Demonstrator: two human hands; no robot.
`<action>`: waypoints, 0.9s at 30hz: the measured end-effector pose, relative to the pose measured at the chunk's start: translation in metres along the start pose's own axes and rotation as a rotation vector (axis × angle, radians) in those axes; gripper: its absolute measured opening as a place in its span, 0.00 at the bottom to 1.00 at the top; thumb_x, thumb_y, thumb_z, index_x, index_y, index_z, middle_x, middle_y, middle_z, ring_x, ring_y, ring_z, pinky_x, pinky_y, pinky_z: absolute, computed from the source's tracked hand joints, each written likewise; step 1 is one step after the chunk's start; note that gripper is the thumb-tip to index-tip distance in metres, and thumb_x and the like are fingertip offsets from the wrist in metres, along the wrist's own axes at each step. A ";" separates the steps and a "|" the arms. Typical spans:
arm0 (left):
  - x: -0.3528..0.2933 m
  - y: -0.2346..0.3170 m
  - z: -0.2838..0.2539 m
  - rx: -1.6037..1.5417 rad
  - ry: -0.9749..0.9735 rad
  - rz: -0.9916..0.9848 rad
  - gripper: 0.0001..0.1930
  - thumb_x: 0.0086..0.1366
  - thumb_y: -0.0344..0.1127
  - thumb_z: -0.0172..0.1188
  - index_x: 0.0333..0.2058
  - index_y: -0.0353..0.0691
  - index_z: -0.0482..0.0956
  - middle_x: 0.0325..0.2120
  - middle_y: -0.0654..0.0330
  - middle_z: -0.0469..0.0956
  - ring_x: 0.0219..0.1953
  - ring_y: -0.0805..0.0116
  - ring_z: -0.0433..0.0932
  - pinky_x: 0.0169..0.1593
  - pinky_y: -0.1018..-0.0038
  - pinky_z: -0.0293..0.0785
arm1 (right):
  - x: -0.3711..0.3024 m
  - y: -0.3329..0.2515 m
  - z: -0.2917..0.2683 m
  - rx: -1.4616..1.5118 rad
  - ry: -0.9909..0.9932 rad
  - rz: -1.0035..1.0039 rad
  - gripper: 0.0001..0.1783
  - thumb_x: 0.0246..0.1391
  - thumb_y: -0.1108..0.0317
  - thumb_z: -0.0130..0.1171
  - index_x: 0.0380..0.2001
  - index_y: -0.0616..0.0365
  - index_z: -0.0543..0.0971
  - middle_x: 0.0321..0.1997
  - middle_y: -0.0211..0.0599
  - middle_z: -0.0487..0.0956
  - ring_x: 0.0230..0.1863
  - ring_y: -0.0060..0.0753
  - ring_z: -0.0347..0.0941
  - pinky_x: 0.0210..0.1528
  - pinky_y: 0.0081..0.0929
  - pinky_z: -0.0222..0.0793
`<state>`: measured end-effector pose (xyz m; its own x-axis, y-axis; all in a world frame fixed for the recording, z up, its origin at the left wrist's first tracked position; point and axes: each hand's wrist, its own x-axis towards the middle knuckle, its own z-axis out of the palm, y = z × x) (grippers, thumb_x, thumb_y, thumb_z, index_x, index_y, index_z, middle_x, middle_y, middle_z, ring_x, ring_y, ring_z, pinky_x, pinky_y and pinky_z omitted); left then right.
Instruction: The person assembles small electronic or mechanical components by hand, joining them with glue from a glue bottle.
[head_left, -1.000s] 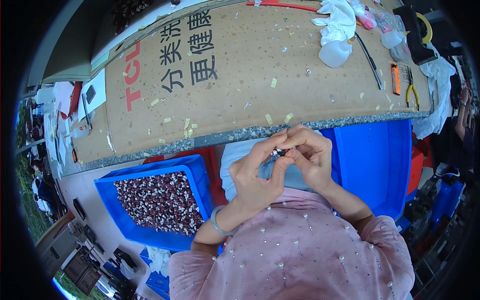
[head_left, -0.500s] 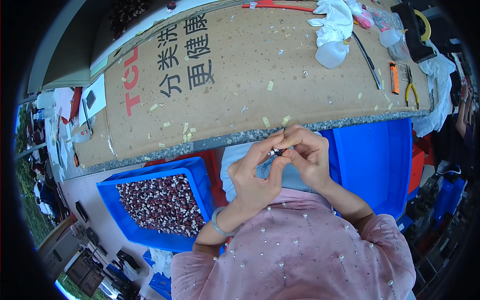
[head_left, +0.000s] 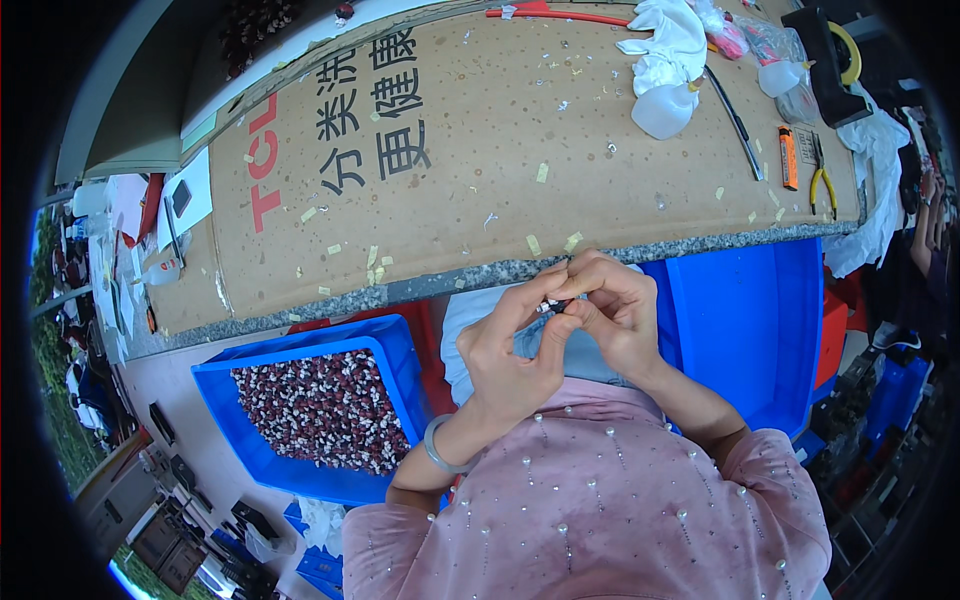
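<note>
Just in front of the table edge, my left hand and my right hand meet fingertip to fingertip. Between them they pinch a small dark and white part, its exact kind hidden by the fingers. Left of my lap a blue bin holds a heap of small dark red and white parts, similar in colour to the one I hold. At my right side stands a second blue bin.
Cardboard with scattered yellowish scraps covers the table. At its right lie pliers, an orange box-shaped item, a dark pen-like rod, a white bottle and a tape dispenser. Papers lie at the left.
</note>
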<state>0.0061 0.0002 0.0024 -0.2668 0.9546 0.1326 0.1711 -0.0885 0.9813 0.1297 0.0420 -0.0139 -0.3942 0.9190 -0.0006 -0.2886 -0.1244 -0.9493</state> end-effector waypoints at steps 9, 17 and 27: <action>0.001 0.000 -0.002 -0.014 0.000 -0.006 0.14 0.51 0.25 0.63 0.39 0.29 0.76 0.36 0.47 0.79 0.37 0.61 0.81 0.40 0.73 0.78 | 0.001 -0.001 0.002 -0.001 0.000 0.015 0.11 0.40 0.89 0.52 0.29 0.67 0.78 0.30 0.36 0.73 0.33 0.23 0.69 0.36 0.17 0.63; 0.001 -0.002 -0.002 -0.021 0.002 -0.005 0.14 0.51 0.24 0.63 0.39 0.29 0.76 0.35 0.47 0.79 0.36 0.62 0.81 0.40 0.73 0.78 | 0.002 0.000 0.002 -0.013 0.004 0.023 0.11 0.40 0.89 0.53 0.29 0.67 0.78 0.30 0.36 0.73 0.33 0.23 0.69 0.35 0.17 0.63; 0.009 0.006 -0.003 -0.440 -0.023 -0.296 0.19 0.54 0.26 0.62 0.46 0.30 0.71 0.45 0.49 0.75 0.45 0.67 0.75 0.48 0.73 0.73 | 0.007 -0.001 0.008 0.010 0.112 -0.001 0.07 0.43 0.82 0.58 0.30 0.66 0.78 0.36 0.38 0.74 0.38 0.25 0.70 0.40 0.18 0.64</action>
<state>0.0019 0.0074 0.0103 -0.2215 0.9625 -0.1569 -0.3240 0.0791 0.9427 0.1203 0.0452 -0.0102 -0.2942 0.9551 -0.0354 -0.2982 -0.1270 -0.9460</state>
